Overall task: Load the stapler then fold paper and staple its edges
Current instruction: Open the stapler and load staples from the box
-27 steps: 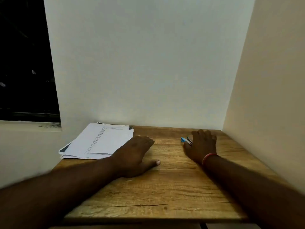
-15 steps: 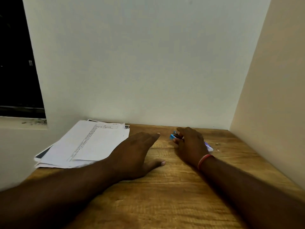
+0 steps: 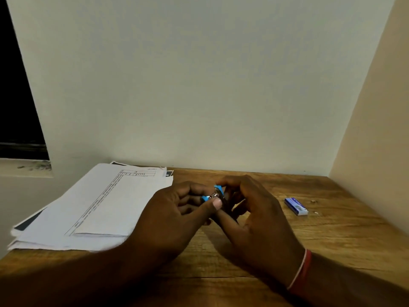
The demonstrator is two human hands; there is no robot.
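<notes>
A small blue stapler [image 3: 215, 193] is held above the middle of the wooden table [image 3: 345, 242], between both hands and toward the back edge. Only its blue ends and a metal part are seen; the rest is hidden by fingers. The left hand [image 3: 177, 211] is curled round the stapler from the left, with the thumb laid along its near side. The right hand [image 3: 256, 209] is curled round it from the right, fingers bent over the top and thumb tucked underneath. Whether the stapler is opened cannot be told.

A loose stack of paper [image 3: 99, 207] is laid at the back left corner of the table, its top sheet printed with a ruled form, and it overhangs the left edge. A little blue and white box [image 3: 296, 206] is lying flat near the right edge, well apart from the hands, with two tiny bits just beside it. A red band [image 3: 302, 271] is worn on the right wrist.
</notes>
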